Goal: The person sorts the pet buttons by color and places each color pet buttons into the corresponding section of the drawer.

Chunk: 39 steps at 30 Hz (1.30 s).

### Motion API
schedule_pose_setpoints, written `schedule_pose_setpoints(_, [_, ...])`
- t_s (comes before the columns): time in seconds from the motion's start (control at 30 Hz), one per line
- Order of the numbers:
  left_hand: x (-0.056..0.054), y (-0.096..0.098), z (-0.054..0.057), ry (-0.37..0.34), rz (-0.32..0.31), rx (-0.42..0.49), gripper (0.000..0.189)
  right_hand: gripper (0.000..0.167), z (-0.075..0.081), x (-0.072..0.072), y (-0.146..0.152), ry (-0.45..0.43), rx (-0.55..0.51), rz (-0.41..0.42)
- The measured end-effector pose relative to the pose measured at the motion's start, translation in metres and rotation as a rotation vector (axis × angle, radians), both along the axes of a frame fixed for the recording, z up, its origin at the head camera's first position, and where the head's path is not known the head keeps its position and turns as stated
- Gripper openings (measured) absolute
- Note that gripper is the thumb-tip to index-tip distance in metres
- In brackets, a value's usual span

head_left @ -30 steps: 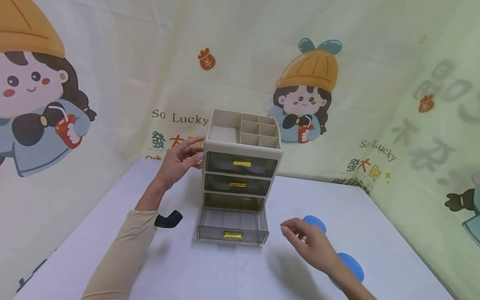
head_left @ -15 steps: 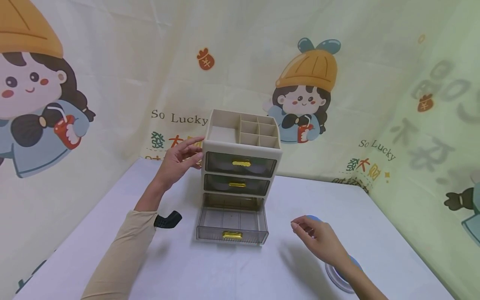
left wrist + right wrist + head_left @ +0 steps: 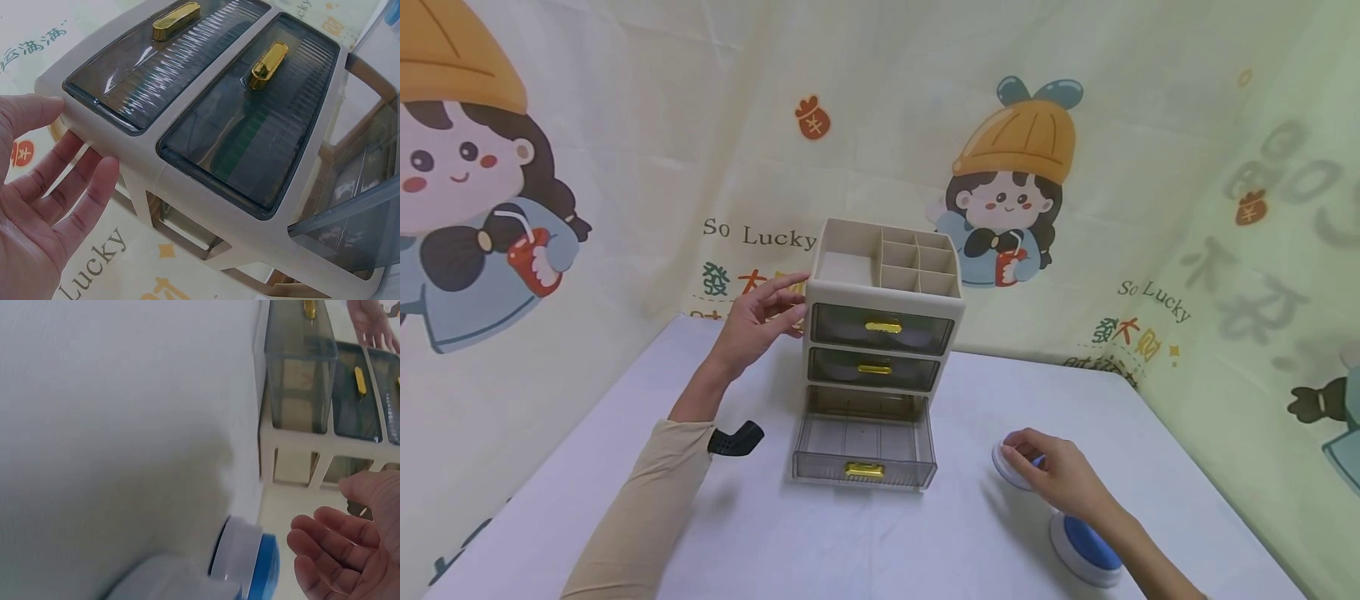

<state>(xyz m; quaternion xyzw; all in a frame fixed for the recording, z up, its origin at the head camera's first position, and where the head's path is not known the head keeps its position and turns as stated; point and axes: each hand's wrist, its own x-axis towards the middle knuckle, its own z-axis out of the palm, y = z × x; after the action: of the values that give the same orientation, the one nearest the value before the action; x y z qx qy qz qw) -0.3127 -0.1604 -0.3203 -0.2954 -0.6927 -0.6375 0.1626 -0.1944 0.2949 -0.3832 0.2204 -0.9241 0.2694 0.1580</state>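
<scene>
Cabinet (image 3: 883, 297) is set upright near the middle of the table (image 3: 895, 533), its front turned toward six o'clock; directions are taken from it as the dial's centre in the head view. Toward eight o'clock a tan sleeve (image 3: 643, 504) is seen, with a black piece (image 3: 737, 439) worn at its cuff. Between nine and ten, the left hand (image 3: 752, 323) is laid against the cabinet's side near the top, its fingers parted and only the tips in contact. In the cabinet's top, one large compartment is placed at nine and six small ones at three. Below, the top drawer (image 3: 846, 327) and middle drawer (image 3: 842, 367) are closed, and the bottom drawer (image 3: 827, 469) is pulled out toward six. At four, the far disc (image 3: 1007, 472), blue on white, is partly hidden by the right hand (image 3: 1063, 475), whose fingers are loosely bent, thumb apart, nothing gripped; a small gap to the blue is shown by the right wrist view. Between four and five, the near disc (image 3: 1086, 547) is partly covered by the right forearm.
</scene>
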Motion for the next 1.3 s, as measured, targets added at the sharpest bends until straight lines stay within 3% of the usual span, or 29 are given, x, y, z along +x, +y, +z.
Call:
schedule_pose_setpoints(0.73, [0.001,-0.001,0.001,-0.001,-0.010,0.003,0.047,0.037,0.002,-0.014,0.030,-0.006,0.168,0.071])
schedule_pose_setpoints(0.97, [0.001,-0.001,0.000,-0.009,-0.007,-0.003,0.047,0.046,0.004,-0.020,0.033,-0.102,0.249,0.008])
schedule_pose_setpoints(1.3, [0.002,-0.001,0.001,-0.007,-0.001,-0.004,0.047,0.054,0.005,-0.027,0.039,-0.183,0.248,0.036])
